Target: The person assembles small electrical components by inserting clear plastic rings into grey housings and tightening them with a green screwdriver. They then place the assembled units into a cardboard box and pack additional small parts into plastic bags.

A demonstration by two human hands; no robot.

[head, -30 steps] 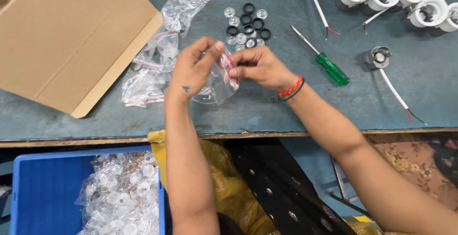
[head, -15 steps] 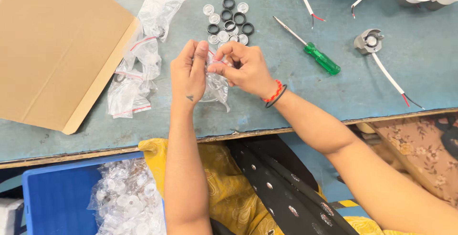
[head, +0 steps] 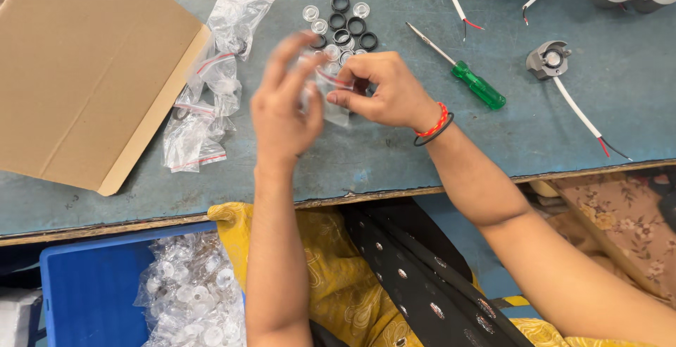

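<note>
Pinched between thumb and forefinger, the grip of the right hand [head: 384, 90] holds a small clear plastic zip bag with a red seal strip [head: 331, 93] above the blue-grey bench [head: 493, 143]. At the bag's other edge, the left hand [head: 282, 111] is motion-blurred, its fingers spread and only loosely curled; whether they grasp the plastic cannot be told. The bag hangs mouth-up between both hands, a hold that would suit parting the seal.

Just behind the hands lies a cluster of black rubber rings and clear round plastic lenses [head: 341, 27], loose on the bench within easy reach. To the left, a scatter of similar clear zip bags [head: 211, 86] rests against a flat brown cardboard sheet [head: 84, 72]. A green-handled screwdriver [head: 468, 79] lies to the right, near a grey lamp holder with a white cable [head: 549, 60]. Below the bench edge, a blue plastic crate [head: 84, 298] holds a heap of clear lenses [head: 190, 298] beside the person's lap.
</note>
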